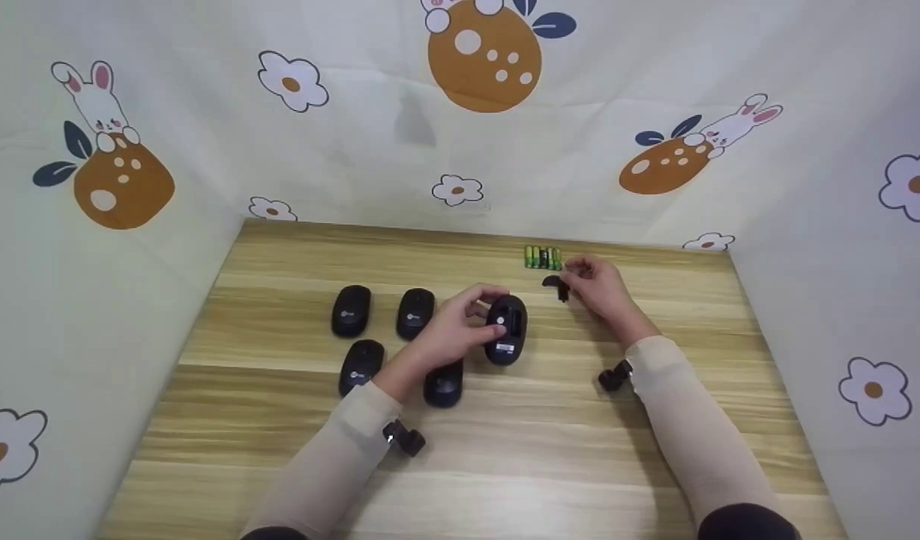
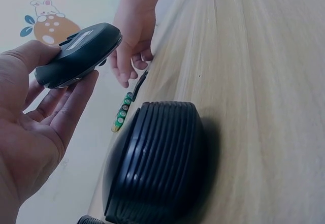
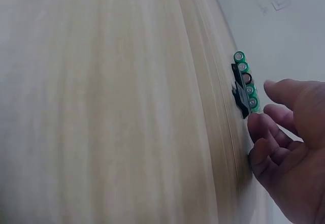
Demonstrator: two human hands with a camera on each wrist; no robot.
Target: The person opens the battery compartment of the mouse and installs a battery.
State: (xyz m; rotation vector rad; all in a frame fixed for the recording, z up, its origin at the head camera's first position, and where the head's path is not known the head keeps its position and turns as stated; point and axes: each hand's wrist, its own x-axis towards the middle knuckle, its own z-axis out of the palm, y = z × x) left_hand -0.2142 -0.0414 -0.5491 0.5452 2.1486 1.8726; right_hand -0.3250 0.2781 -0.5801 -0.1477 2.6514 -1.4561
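My left hand (image 1: 454, 324) grips a black computer mouse (image 1: 513, 334) between thumb and fingers, raised over the table. Its underside faces up in the head view, with a white label and an uncovered battery slot; the left wrist view has the mouse (image 2: 84, 51) from the side. At the back of the table, my right hand (image 1: 600, 289) is beside a row of several green batteries (image 1: 542, 257), one of them darker. A small black cover (image 1: 557, 285) lies just in front of them. In the right wrist view, loosely bent fingers (image 3: 264, 155) are near the batteries (image 3: 248, 79) with nothing between them and the thumb.
More black mice stand on the wooden table (image 1: 549, 465) at left: one mouse (image 1: 352, 310) at the back, another mouse (image 1: 415, 313) beside it, and nearer ones, including a mouse (image 1: 443, 386) below my left hand. A patterned cloth (image 1: 370, 150) encloses the table's back and sides.
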